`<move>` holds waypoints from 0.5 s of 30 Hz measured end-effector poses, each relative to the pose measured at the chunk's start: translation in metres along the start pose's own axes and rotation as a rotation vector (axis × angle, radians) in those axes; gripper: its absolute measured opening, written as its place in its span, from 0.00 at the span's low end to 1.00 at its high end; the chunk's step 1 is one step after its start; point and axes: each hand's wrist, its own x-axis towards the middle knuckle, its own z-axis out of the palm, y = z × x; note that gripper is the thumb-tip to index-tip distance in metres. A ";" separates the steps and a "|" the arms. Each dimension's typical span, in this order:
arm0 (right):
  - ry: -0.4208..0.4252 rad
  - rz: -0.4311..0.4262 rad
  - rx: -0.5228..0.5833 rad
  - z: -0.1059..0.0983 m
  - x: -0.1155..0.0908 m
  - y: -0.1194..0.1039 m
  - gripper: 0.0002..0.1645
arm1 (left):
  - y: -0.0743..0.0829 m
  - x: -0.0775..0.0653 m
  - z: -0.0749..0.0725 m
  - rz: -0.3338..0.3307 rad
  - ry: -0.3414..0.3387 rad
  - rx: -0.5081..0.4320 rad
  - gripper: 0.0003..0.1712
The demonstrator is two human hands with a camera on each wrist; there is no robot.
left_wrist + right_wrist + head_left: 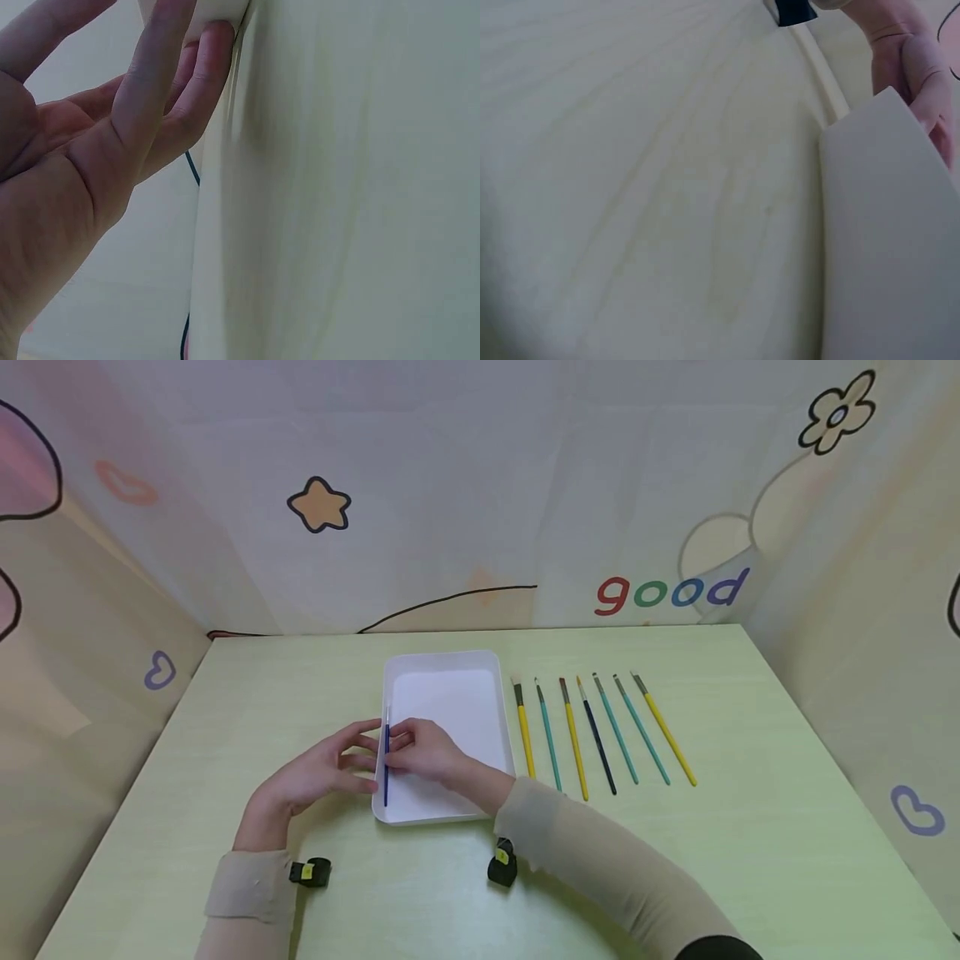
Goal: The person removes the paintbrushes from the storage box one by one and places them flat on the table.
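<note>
A white tray (450,693) lies upright near the middle of the table. Along its left inner side is a dark blue paintbrush (386,789), bristles pointing to the far edge. My right hand (431,753) reaches over the tray and pinches this brush between thumb and fingers. Beside the tray's left wall, my left hand (322,768) has its fingers spread and slightly bent. In the left wrist view, fingers (206,75) of that hand touch the tray's outer side. The right wrist view shows only the tray's outer wall (889,240) and part of the left hand.
Right of the tray, several paintbrushes with yellow, teal and dark handles lie in a row, among them a yellow brush (667,735) at the right end. The right forearm passes close to their near ends. A printed cloth (450,485) encloses the table (750,860).
</note>
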 end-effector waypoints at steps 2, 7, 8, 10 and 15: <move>0.022 -0.010 -0.006 0.002 -0.001 0.000 0.24 | 0.000 0.000 0.000 0.004 -0.006 0.001 0.53; 0.045 -0.021 0.029 0.006 -0.003 -0.001 0.24 | 0.000 -0.001 -0.001 0.002 -0.006 0.020 0.55; 0.046 -0.021 0.041 0.007 -0.003 -0.001 0.24 | 0.000 -0.001 -0.001 0.001 -0.004 0.025 0.55; 0.044 -0.016 0.067 0.008 -0.003 0.000 0.24 | 0.000 -0.001 -0.001 0.000 -0.002 0.034 0.55; 0.044 -0.010 0.114 0.009 -0.004 0.001 0.23 | 0.002 0.000 0.001 -0.005 -0.003 0.031 0.55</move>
